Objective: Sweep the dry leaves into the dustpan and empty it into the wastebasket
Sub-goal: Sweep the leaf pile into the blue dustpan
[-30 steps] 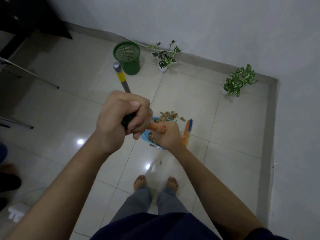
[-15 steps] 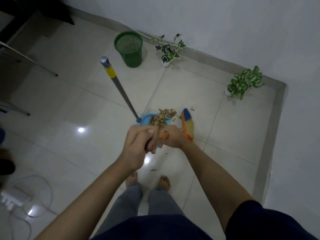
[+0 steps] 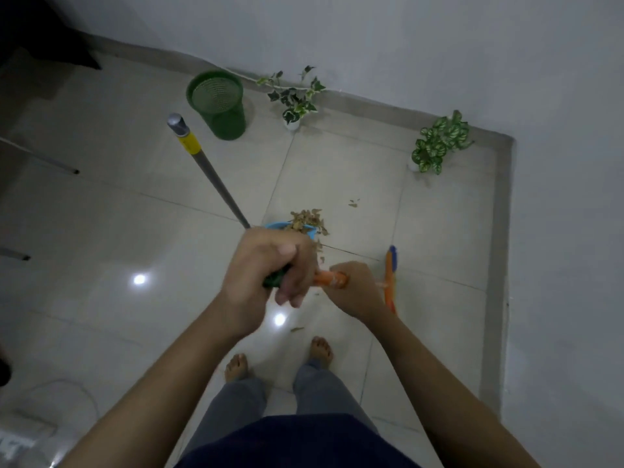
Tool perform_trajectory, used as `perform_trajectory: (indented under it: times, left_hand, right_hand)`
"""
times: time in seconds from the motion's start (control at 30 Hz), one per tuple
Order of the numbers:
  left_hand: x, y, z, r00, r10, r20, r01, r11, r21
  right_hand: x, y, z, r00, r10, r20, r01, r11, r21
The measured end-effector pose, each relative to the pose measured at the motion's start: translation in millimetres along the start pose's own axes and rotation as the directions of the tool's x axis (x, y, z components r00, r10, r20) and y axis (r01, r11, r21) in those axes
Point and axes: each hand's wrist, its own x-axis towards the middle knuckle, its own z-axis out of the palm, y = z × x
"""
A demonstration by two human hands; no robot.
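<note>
Floor [image 3: 337, 170]: pale glossy tiles running to a grey skirting under a white wall; the view sits higher and further back than half a second ago, so the corner reads lower in frame
Wastebasket [image 3: 217, 104]: green mesh, upright near the wall, well apart from the leaves, same place on the floor as before
Dustpan pole [image 3: 209, 170]: grey with a yellow band and silver cap, leaning up and to the left from the dustpan [image 3: 287, 228], whose blue rim just shows beyond the left hand
Broom [image 3: 390, 278]: orange and blue head edge-on, to the right of the right hand; earlier it stood right beside the pile, now it is drawn back and apart from it
Left hand [image 3: 266, 268]: fingers curled round a dark green grip at the top of the orange broom handle [image 3: 331, 278]
Right hand [image 3: 358, 288]: fingers wrapped round the same handle, just beside the left hand
Dry leaves [image 3: 309, 219]: heaped at and in the dustpan mouth; a few scraps lie loose on the tile further right, near the feet and by the hands
Plants: a trailing ivy [image 3: 293, 96] beside the wastebasket, a spotted plant [image 3: 439, 143] near the corner
</note>
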Motion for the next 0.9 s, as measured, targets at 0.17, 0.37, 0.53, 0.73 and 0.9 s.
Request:
perform_trajectory:
  times: [0.17, 0.37, 0.53, 0.73, 0.9]
  left_hand:
    - [-38, -43, 6, 0.96, -0.237, 0.148, 0.232, 0.972, 0.05]
    - [-89, -38, -48, 0.934, -0.258, 0.249, 0.234, 0.965, 0.121]
    - [-109, -3, -96, 0.949, -0.192, 0.25, 0.157, 0.976, 0.154]
    - [-116, 36, -102, 0.953, 0.004, 0.304, 0.001, 1.0, -0.017]
    - [-121, 53, -115, 0.942, 0.091, 0.324, -0.03, 0.981, -0.189]
  right_hand:
    - [-51, 43, 46, 0.972, 0.231, -0.047, -0.228, 0.972, 0.054]
    - [-62, -5, 141, 0.942, 0.292, -0.167, -0.251, 0.941, 0.229]
    - [-39, -84, 181, 0.841, 0.312, -0.441, -0.18, 0.932, 0.315]
    - [-38, -135, 169, 0.673, 0.316, -0.668, 0.073, 0.871, 0.486]
    - [-59, -154, 174, 0.641, 0.255, -0.724, 0.065, 0.921, 0.383]
